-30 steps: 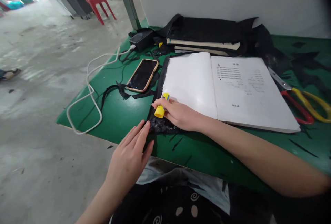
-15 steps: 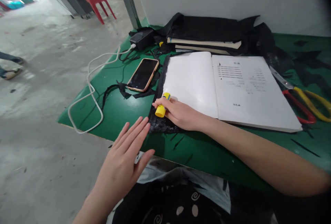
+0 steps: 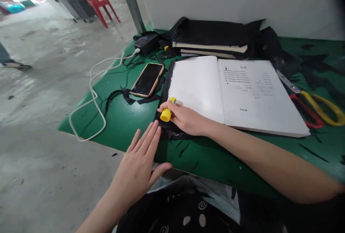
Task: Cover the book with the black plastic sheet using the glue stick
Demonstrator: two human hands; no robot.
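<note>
A yellow glue stick (image 3: 166, 113) is gripped in my right hand (image 3: 185, 118), slanted over the lower left corner of an open book (image 3: 196, 78). Black cloth (image 3: 176, 132) shows along the book's left and lower left edges, with whitish smears on it. The book's right page carries printed text; its left page is blank. My left hand (image 3: 142, 157) is flat with fingers stretched and thumb apart, its fingertips at the cloth's corner. Whether those fingertips press on the cloth I cannot tell.
On the green table (image 3: 129, 118) lie a phone (image 3: 147, 79), a white cable (image 3: 94, 98) and black scraps. Scissors (image 3: 309, 100) with red and yellow handles rest at the book's right. Behind stands a pile of books (image 3: 210, 48) under black cloth. A red chair (image 3: 95, 1) and a person's foot (image 3: 17, 65) are beyond.
My left hand has moved slightly right, closer to the glue stick. My right hand keeps its grip with little shift. The view has tilted a little, and the person's foot in the background has moved.
</note>
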